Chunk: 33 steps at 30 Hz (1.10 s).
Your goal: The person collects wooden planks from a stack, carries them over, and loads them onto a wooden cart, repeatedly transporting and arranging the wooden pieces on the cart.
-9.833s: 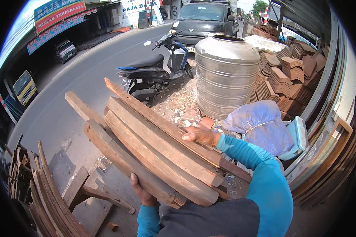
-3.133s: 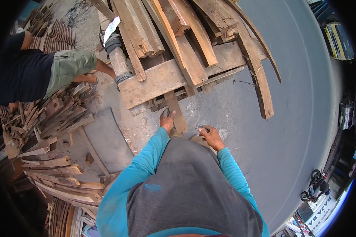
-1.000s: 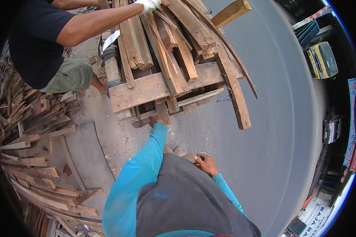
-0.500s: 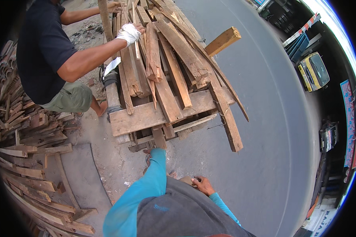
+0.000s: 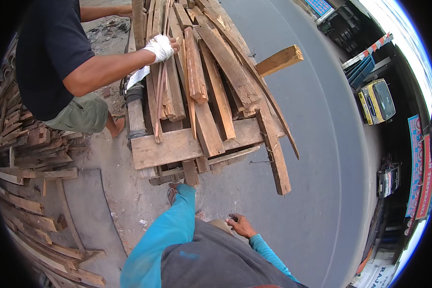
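My left arm, in a teal sleeve, reaches forward to the near end of a cart loaded with old timber (image 5: pixel 211 127). Its cuff ends beside a short upright-looking beam end (image 5: pixel 191 172), and my left hand (image 5: pixel 175 186) is almost wholly hidden there, so its fingers do not show. By my thigh, low and clear of the wood, is my right hand (image 5: pixel 242 226) with its fingers bent in. Whether something small sits between them I cannot make out. A wide plank (image 5: pixel 165 150) lies across the cart's near end under the beams.
A co-worker in a dark shirt (image 5: pixel 50 62) stands left of the cart, a white-wrapped hand (image 5: pixel 159 48) on thin strips of wood. More scrap timber (image 5: pixel 29 216) is heaped at left. A grey road (image 5: pixel 321 158) runs along the right, with a yellow truck (image 5: pixel 377 101) beyond. One beam (image 5: pixel 279 60) juts out sideways.
The co-worker's wrapped hand has shifted, and the thin strips under it lie differently. The view has swung a little. My own hands have hardly moved.
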{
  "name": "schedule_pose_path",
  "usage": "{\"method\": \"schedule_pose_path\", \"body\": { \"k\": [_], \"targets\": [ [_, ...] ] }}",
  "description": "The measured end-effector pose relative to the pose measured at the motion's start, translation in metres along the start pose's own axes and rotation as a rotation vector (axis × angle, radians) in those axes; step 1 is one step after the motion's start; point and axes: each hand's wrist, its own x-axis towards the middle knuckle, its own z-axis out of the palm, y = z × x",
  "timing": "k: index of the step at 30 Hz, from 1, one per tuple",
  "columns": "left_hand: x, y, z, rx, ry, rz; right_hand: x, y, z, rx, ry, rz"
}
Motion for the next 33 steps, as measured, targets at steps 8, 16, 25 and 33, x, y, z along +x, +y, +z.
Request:
{"method": "schedule_pose_path", "body": {
  "k": [8, 16, 25, 33],
  "targets": [
    [0.008, 0.048, -0.036, 0.618, 0.179, 0.043, -0.008, -0.218, -0.074, -0.140, 0.419, -0.693],
    [-0.051, 0.129, -0.075, 0.692, 0.014, 0.133, 0.022, -0.360, -0.148, -0.496, 1.052, -1.031],
    [-0.107, 0.248, -0.092, 0.250, 0.230, 0.758, 0.070, -0.418, -0.181, -0.655, 0.765, -0.872],
    [-0.272, 0.240, 0.074, 0.563, -0.113, 1.245, 0.099, -0.411, -0.183, -0.647, 0.759, -1.069]
  ]
}}
